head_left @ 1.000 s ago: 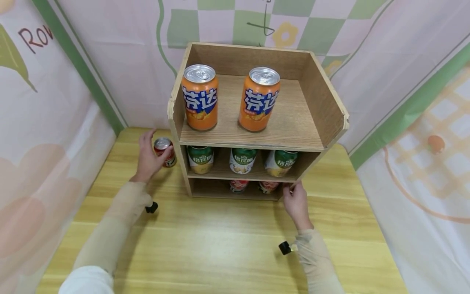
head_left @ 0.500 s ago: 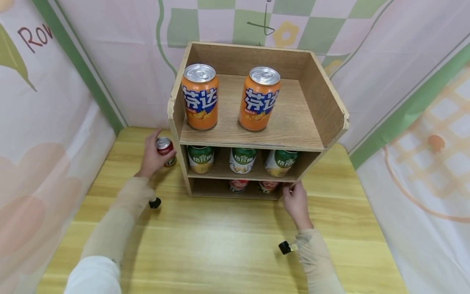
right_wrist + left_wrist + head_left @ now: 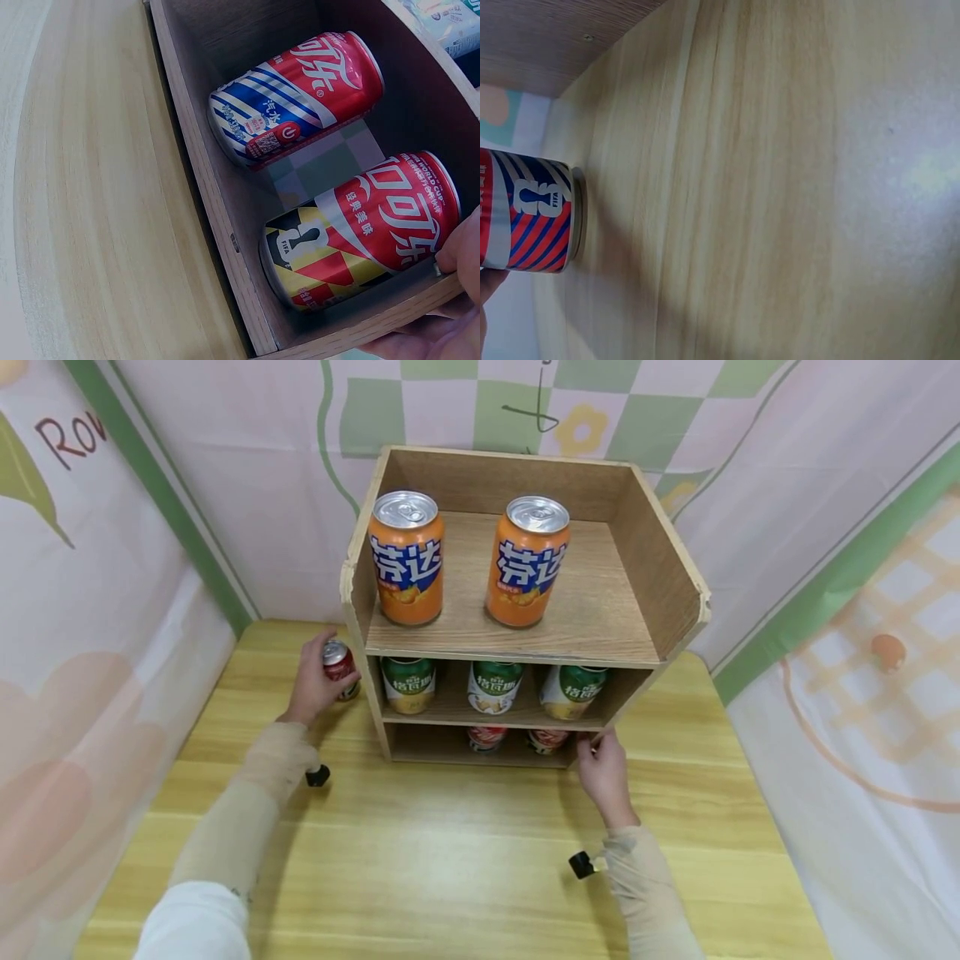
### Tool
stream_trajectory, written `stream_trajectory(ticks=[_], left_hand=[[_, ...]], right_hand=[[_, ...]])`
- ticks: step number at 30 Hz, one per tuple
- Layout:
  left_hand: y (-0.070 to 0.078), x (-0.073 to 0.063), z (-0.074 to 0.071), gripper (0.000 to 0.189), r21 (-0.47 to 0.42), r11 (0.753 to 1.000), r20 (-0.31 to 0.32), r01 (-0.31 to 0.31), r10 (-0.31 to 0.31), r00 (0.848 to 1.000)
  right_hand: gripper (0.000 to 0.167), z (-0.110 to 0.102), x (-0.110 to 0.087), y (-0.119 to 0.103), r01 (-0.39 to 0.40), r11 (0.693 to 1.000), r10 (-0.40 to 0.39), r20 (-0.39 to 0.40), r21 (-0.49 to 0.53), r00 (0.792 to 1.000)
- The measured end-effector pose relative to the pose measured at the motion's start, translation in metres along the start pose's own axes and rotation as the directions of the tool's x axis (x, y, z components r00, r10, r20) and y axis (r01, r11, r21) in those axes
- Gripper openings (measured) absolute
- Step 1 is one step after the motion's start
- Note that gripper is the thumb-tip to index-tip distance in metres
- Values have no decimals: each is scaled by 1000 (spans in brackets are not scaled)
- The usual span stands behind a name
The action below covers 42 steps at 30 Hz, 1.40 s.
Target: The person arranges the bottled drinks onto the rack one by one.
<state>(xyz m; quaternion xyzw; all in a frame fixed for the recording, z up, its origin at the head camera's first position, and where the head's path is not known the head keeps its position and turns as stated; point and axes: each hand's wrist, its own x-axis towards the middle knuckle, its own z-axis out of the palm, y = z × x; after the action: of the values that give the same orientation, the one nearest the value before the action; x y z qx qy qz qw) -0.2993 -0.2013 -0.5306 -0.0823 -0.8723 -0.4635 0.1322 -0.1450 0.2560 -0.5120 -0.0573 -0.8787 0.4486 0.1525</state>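
Note:
My left hand (image 3: 311, 681) is round a red cola can (image 3: 341, 668), which stands on the table just left of the wooden shelf (image 3: 517, 652). Its thumb lies across the can's near side. In the left wrist view, the can's blue-and-red striped base (image 3: 544, 214) shows, and only a bit of the hand appears at the edge. My right hand (image 3: 603, 772) pinches the front edge of the shelf's right side panel, low down. Beside its thumb, inside the bottom tier, stands a cola can with a yellow, red and black base (image 3: 360, 232); another, blue-striped cola can (image 3: 296, 97) stands further along.
Two orange soda cans (image 3: 408, 560) stand on the top tier. The middle tier holds three green-topped cans (image 3: 495, 687) in a row. Wood-grain table (image 3: 442, 852) extends in front of the shelf, and printed cloth (image 3: 285, 510) hangs behind and at both sides.
My left hand has shifted slightly right, and the cola can is a little nearer the shelf's left side. Most of this came in the first half second. My right hand has stayed put.

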Motion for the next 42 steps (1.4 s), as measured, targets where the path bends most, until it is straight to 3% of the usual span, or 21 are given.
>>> stream_trajectory(ticks=[21,32,42], left_hand=[[-2,-5,-3,75,47,999,35,-11,10,999],[-5,-10,-2,68,81,995,-9,-56,57,998],[-3,-18,-3,68,99,992,-7,-76,77,997]], right_hand=[[28,1,1,0,-11,1000,11,-4,-5,1000],[28,0,1,-1,-4,1000,4,7,-18,1000],[28,1,0,0,6,1000,-6,-6,-10,1000]])
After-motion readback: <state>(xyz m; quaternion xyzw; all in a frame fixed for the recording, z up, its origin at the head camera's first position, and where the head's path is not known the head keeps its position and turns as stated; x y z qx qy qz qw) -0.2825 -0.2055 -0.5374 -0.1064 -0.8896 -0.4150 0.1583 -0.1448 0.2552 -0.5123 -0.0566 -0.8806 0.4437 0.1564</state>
